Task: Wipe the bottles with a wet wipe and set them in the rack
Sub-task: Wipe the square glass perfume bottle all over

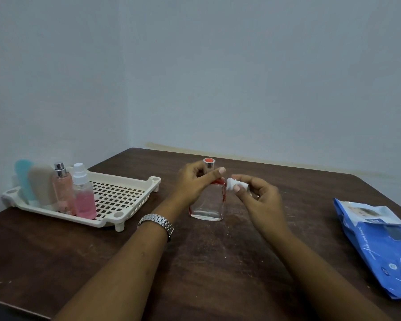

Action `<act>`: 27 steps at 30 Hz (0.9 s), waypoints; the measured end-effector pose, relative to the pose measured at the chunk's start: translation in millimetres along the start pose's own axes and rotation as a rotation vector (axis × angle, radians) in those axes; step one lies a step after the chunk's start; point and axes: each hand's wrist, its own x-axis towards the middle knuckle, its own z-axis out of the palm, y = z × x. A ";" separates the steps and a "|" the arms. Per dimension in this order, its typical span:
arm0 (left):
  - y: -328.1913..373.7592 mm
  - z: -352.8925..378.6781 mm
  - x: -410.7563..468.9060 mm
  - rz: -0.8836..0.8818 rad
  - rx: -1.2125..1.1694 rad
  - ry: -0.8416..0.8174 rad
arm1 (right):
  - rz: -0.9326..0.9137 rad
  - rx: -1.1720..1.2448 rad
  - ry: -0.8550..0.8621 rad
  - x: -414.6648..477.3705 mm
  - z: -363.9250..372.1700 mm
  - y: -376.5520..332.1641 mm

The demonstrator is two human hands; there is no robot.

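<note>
Head view, bottle (pixel 207 205): clear glass, red trim (upright on table (pixel 218 262)).
Left hand (pixel 193 181): we grip its neck.
Right hand (pixel 257 195): we pinch a wadded wet wipe (pixel 235 184).

Left hand (pixel 196 181) grips upright clear glass bottle (pixel 207 205) at its shoulder on table (pixel 218 262). Right hand (pixel 259 198) pinches wadded white wipe (pixel 235 184) against bottle's neck. Rack (pixel 125 195) holds four bottles.

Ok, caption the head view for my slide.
Left hand steadies a clear glass bottle while right hand presses a wadded wipe against it.

rack's (pixel 125 193) right half free, four bottles (pixel 63 191) crowd left
</note>
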 end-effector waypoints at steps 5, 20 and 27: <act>-0.6 6.3 -0.3 0.010 -0.073 -0.025 | 0.011 -0.017 -0.007 1.4 2.0 5.8; -3.9 1.4 1.4 -0.306 -0.522 0.312 | 0.220 -0.196 -0.173 1.7 -8.0 20.7; -2.2 7.1 1.1 -0.327 -0.582 0.337 | 0.314 0.002 -0.083 1.2 -5.3 26.7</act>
